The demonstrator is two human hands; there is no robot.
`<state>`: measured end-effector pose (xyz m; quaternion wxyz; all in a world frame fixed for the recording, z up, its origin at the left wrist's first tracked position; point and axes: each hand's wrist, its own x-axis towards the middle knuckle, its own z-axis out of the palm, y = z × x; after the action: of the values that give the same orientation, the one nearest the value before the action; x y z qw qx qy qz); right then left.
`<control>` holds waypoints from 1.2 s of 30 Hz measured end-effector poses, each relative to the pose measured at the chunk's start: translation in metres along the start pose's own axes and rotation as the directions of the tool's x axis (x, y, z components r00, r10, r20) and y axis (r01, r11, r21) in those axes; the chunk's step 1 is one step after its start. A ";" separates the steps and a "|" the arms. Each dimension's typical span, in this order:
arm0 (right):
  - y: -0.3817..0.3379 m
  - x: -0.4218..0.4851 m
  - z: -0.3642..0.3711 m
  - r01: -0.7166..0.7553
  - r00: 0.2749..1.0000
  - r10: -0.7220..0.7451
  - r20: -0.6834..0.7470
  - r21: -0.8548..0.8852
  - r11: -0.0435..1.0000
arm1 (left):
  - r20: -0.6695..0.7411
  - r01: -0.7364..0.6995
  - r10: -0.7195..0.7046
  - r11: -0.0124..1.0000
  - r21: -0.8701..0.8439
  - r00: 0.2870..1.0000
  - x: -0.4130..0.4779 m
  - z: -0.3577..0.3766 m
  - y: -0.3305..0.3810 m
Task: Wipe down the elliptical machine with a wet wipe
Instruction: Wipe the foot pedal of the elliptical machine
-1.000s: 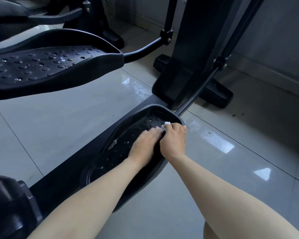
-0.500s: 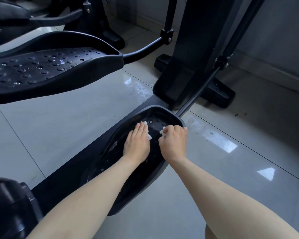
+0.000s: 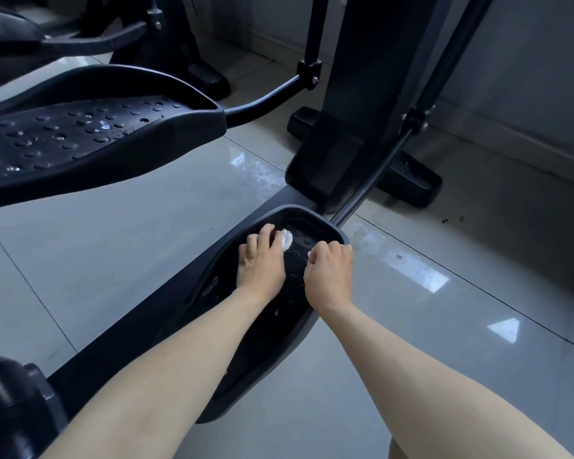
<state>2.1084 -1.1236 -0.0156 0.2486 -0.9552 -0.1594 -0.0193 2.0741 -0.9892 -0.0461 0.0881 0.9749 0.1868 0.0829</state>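
On glossy grey tiles (image 3: 113, 260), black elliptical pedal (image 3: 272, 342)

Matt black studded plastic pedal (image 3: 299, 326), crumpled white wet wipe (image 3: 286, 239), glossy pale floor tiles (image 3: 113, 260), smooth metal rod (image 3: 371, 183).
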 end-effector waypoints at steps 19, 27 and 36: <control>0.007 0.004 -0.024 -0.162 0.980 0.195 -0.039 0.411 0.897 | 0.285 0.099 0.177 0.666 -0.739 0.942 -0.011 -0.004 0.044; 0.007 -0.004 -0.023 -0.095 0.995 0.100 -0.001 0.304 0.948 | 0.234 -0.077 0.260 0.806 -0.587 0.937 -0.027 -0.025 0.040; 0.008 -0.007 -0.015 0.041 0.999 -0.039 -0.019 0.083 0.996 | 0.180 -0.205 0.185 0.973 0.102 0.966 -0.005 -0.008 -0.019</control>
<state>2.1048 -1.1389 -0.0071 0.2890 -0.9405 -0.1769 -0.0258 2.0610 -0.9723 -0.0427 0.0362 0.9956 0.0863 -0.0032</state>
